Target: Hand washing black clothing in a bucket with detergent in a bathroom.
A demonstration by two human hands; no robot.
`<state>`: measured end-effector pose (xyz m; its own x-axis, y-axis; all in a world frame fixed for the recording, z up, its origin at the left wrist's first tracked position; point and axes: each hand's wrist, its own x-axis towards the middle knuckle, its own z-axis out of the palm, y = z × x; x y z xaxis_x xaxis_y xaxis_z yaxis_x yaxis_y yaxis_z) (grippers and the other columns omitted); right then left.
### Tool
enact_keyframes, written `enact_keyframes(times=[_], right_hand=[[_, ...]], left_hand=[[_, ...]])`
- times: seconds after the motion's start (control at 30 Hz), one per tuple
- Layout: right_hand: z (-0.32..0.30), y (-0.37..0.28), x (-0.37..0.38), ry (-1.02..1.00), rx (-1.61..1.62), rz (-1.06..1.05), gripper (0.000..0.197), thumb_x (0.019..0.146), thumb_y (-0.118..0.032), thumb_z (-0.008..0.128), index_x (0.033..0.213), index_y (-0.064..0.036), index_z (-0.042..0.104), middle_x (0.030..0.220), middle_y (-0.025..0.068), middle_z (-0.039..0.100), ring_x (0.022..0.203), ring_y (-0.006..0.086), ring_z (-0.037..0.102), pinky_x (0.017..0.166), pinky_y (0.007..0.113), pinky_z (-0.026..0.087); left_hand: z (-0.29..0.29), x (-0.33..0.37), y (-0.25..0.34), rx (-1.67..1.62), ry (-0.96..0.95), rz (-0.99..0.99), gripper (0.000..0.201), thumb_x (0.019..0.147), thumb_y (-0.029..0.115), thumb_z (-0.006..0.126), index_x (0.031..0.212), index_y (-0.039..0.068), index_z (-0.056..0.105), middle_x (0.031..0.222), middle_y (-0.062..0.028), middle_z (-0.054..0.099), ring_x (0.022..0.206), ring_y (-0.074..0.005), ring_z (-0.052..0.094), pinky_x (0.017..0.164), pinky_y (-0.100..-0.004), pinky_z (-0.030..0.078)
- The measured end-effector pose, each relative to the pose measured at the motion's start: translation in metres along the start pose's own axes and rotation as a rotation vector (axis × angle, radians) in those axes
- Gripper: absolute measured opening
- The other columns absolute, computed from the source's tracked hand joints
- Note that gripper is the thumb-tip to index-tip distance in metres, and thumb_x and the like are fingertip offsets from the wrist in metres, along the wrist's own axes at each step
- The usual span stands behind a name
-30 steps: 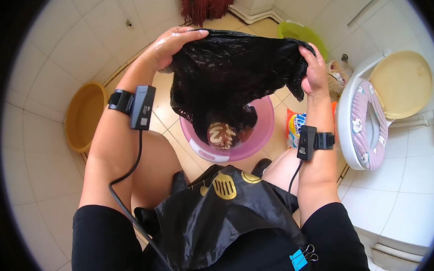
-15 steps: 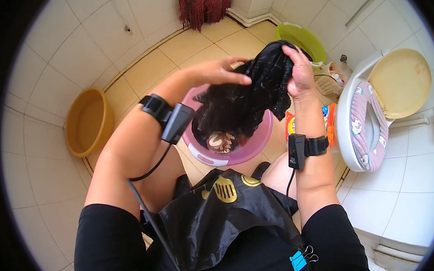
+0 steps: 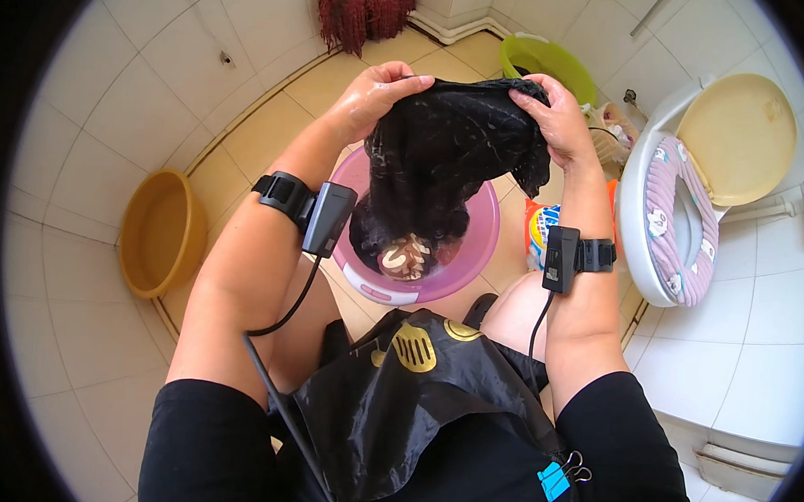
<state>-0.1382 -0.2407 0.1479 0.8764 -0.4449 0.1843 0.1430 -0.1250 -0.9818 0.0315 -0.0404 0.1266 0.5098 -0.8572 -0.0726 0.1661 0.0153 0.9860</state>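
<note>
A wet black garment [image 3: 452,136] is stretched between my two hands, its lower part hanging into a pink basin [image 3: 483,246]. My left hand [image 3: 375,97] pinches its upper left edge, thumb on top. At the upper right edge, my right hand [image 3: 556,119] grips the bunched fabric. Whitish suds streak the fabric, and my fingers look wet. Inside the basin, a brown and cream patterned piece [image 3: 404,256] shows beside more dark cloth; I cannot tell whether it belongs to the garment. A black apron [image 3: 395,403] with gold prints covers my lap.
A tan basin [image 3: 162,232] stands by the left wall. Beyond my right hand are a green basin [image 3: 549,60] and a small basket [image 3: 611,139]. An orange packet [image 3: 538,225] lies beside my right forearm, near the toilet [image 3: 645,221]. A dark red mop [image 3: 367,14] rests at the back.
My left hand has moved up and left and now grips the garment's edge; before, its fingers were apart beside it. The garment has gone from bunched to spread wide. My right hand keeps its hold.
</note>
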Motion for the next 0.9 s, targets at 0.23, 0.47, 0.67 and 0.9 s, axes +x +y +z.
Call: enact_keyframes(times=[0.23, 0.47, 0.67, 0.9], right_hand=[[-0.007, -0.005, -0.004, -0.123, 0.171, 0.121, 0.024, 0.081, -0.011, 0.063, 0.101, -0.0005, 0.057, 0.092, 0.0024, 0.061, 0.082, 0.009, 0.056, 0.074, 0.022, 0.045], [0.03, 0.012, 0.003, 0.081, 0.31, -0.006, 0.022, 0.086, -0.008, 0.053, 0.107, -0.0028, 0.057, 0.093, 0.0031, 0.061, 0.082, 0.0104, 0.056, 0.076, 0.024, 0.045], [0.122, 0.038, -0.025, 0.045, -0.447, -0.333, 0.022, 0.078, -0.023, 0.056, 0.09, -0.0047, 0.058, 0.085, 0.018, 0.061, 0.079, 0.0368, 0.059, 0.073, 0.037, 0.047], [0.109, 0.06, -0.005, 0.286, -0.621, -0.126, 0.033, 0.078, -0.032, 0.055, 0.074, 0.0, 0.06, 0.063, 0.0229, 0.056, 0.064, 0.0405, 0.056, 0.06, 0.045, 0.045]], left_hand=[[-0.004, -0.004, 0.008, 0.103, 0.021, 0.114, 0.015, 0.083, 0.02, 0.063, 0.079, 0.013, 0.049, 0.076, 0.0057, 0.054, 0.072, -0.0025, 0.047, 0.064, -0.0179, 0.036], [0.015, -0.002, -0.002, -0.27, 0.137, 0.038, 0.009, 0.086, 0.016, 0.055, 0.09, 0.008, 0.056, 0.084, 0.0004, 0.059, 0.079, -0.0088, 0.056, 0.069, -0.0229, 0.046], [0.027, 0.01, -0.06, -0.639, 0.266, -0.304, 0.023, 0.091, 0.023, 0.045, 0.1, 0.006, 0.058, 0.089, -0.0066, 0.06, 0.084, -0.018, 0.057, 0.076, -0.033, 0.047], [0.057, 0.012, -0.08, -0.618, 0.262, -0.346, 0.023, 0.089, 0.03, 0.045, 0.094, 0.01, 0.056, 0.088, -0.0099, 0.06, 0.085, -0.0208, 0.058, 0.075, -0.0374, 0.047]])
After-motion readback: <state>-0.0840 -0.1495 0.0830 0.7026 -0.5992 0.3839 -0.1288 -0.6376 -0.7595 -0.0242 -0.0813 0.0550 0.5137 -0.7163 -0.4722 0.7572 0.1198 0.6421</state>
